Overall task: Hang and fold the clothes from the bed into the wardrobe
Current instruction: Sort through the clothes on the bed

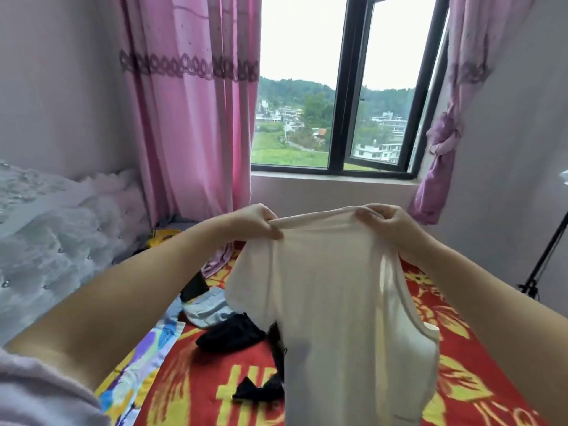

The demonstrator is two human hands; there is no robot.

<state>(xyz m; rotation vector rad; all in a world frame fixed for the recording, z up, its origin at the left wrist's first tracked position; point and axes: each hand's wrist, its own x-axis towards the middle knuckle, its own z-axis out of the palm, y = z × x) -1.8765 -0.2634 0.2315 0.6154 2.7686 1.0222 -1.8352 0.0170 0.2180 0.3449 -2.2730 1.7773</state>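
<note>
I have the cream shirt (332, 302) held up over the bed (196, 379), hanging upside-down as far as I can judge: an armhole shows low on the right side and the edge I'm gripping looks like the hem. My left hand (261, 222) pinches that top edge at its left corner, and my right hand (384, 222) pinches it at the right corner, so both hands are clamped on the cloth with the fabric stretched fairly taut between them. The body of the shirt drops straight down from my hands and its lower end runs out of view at the bottom.

What could go wrong: each grip is only a small pinch of thin cloth, so a shake to straighten it could pull a corner free and drop the shirt back on the pile. The hanging end also sits close over the black clothes (230, 336) and the light blue jeans (206, 309) on the red blanket, so lowering it carelessly could drag those along or fold them in. If I have the wrong end up, hanging it will need a turn first.

Beyond the bed are the pink curtain (190, 118) and the window (347, 87); no wardrobe is in view.
</note>
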